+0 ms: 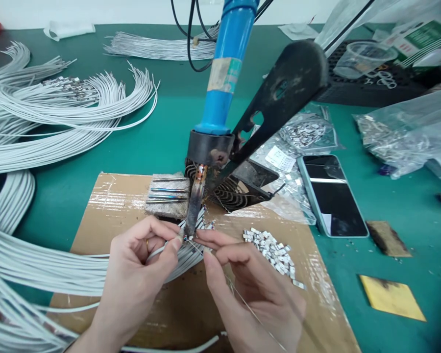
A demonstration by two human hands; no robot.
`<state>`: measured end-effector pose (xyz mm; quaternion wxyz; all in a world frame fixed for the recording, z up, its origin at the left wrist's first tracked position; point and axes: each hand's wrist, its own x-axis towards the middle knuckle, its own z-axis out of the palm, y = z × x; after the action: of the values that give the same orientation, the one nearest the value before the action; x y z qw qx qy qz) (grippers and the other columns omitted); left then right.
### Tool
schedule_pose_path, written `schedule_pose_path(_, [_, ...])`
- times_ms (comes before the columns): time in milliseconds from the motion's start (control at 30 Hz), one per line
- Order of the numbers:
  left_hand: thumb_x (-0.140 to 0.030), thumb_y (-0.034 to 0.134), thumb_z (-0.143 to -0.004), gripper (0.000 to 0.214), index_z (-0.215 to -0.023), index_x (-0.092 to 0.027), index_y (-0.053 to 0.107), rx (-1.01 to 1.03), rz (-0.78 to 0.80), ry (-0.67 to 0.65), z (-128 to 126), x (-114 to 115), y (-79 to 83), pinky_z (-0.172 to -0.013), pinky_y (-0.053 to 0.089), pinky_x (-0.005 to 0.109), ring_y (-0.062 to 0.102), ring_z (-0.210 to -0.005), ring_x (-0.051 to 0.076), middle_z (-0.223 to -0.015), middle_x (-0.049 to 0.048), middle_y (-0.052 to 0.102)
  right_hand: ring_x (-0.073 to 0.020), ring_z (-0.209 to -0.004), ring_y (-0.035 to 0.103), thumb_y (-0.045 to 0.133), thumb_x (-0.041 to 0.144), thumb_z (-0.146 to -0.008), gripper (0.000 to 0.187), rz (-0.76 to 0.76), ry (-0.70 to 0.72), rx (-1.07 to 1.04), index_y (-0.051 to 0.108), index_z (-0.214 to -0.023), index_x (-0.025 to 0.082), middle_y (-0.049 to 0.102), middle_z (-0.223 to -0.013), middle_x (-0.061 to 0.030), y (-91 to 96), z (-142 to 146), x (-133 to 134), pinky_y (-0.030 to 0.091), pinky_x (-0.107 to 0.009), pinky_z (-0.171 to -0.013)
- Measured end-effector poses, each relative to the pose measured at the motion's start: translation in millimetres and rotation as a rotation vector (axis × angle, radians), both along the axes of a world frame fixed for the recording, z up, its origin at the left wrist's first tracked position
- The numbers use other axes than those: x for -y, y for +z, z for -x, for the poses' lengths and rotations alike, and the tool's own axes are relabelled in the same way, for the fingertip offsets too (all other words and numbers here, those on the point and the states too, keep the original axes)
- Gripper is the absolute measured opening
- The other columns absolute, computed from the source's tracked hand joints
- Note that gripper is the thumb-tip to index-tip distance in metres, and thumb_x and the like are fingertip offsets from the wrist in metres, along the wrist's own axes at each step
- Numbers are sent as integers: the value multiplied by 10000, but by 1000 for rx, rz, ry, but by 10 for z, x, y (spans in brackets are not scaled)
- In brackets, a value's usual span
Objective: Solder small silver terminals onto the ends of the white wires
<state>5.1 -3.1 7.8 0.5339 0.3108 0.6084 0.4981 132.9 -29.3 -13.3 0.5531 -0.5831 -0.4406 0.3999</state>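
A blue-handled soldering iron (224, 73) stands fixed in a black stand (279, 98), its dark tip (194, 206) pointing down toward me. My left hand (139, 264) pinches the end of a white cable (161, 251) and holds it against the tip. My right hand (250, 284) pinches a thin solder wire (242, 299) and brings its end to the same spot. Both hands hover over a taped cardboard sheet (106, 206). A heap of small white connectors (275, 252) lies just right of my right hand.
Bundles of white cables (40, 122) cover the green table on the left. A phone (330, 193) lies right of the stand, beside bags of small metal parts (305, 132). Two sponge pads (391, 294) rest at the right. A grey block with several rods (167, 193) sits by the tip.
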Motion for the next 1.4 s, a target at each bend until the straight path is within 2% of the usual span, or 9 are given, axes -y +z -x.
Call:
schedule_pose_path(133, [-123, 837, -738, 148, -639, -144, 729, -7, 14, 21, -19, 4, 30, -524, 437, 103, 546, -542, 38, -782, 14, 768, -180, -917, 808, 730, 174, -932, 205, -21, 5, 28, 664, -746, 229, 833, -1029, -45, -8, -15, -4, 624, -221, -755])
schedule_pose_path(300, [-122, 839, -738, 145, -645, -160, 735, -35, -18, -12, 18, 6, -11, -502, 433, 128, 535, -521, 48, -799, 17, 775, -197, -918, 809, 731, 176, -932, 213, -25, 11, 36, 663, -737, 229, 835, -1023, -57, 2, -24, -16, 630, -250, -772])
schedule_pose_path(400, [-119, 830, -752, 148, -650, -166, 733, -35, -11, -17, 30, 4, -32, -506, 437, 125, 538, -520, 46, -790, 5, 766, -178, -917, 807, 719, 174, -935, 217, -18, 12, 34, 654, -738, 236, 835, -1007, -35, 8, -17, -20, 623, -226, -778])
schedule_pose_path(567, [-112, 848, -719, 146, -643, -163, 733, -26, -16, -44, 37, -9, -30, -479, 438, 124, 541, -497, 45, -763, -1, 748, -185, -879, 813, 731, 192, -933, 202, 1, 0, 16, 669, -745, 235, 836, -1008, -49, 6, -15, -17, 624, -215, -687])
schedule_pose_path(767, [-92, 863, -691, 146, -639, -155, 743, -18, -11, -79, 48, 3, 11, -512, 477, 113, 589, -534, 53, -771, 12, 764, -154, -898, 799, 754, 191, -927, 191, -11, -6, -11, 692, -753, 238, 829, -1003, -23, -5, -10, -10, 610, -184, -718])
schedule_pose_path(933, [-119, 833, -756, 155, -642, -159, 735, 12, -7, 4, 11, 13, 1, -523, 466, 111, 572, -540, 48, -781, 8, 762, -160, -907, 795, 748, 187, -931, 188, -19, -1, -14, 695, -758, 240, 829, -1001, -28, -8, -9, -9, 615, -215, -781])
schedule_pose_path(1067, [-112, 848, -733, 148, -641, -160, 742, -8, -31, -43, 22, 5, -29, -490, 456, 132, 553, -513, 56, -766, 12, 751, -180, -923, 800, 741, 214, -936, 193, -13, 7, 19, 691, -752, 235, 834, -1009, -46, -15, -21, -21, 620, -231, -767])
schedule_pose_path(1233, [-121, 820, -787, 159, -656, -163, 739, 16, -28, -12, 15, 25, -27, -547, 477, 90, 602, -564, 43, -792, 2, 767, -189, -867, 798, 755, 193, -918, 187, -61, -6, 48, 688, -749, 236, 839, -968, -45, -23, -13, -35, 627, -277, -806])
schedule_pose_path(1400, [-111, 798, -817, 160, -673, -158, 746, 23, -24, -17, 16, 32, -52, -546, 475, 77, 594, -558, 31, -811, 0, 770, -166, -890, 790, 748, 190, -922, 188, -48, -13, 24, 690, -751, 242, 835, -980, -25, -30, -5, -31, 613, -244, -803])
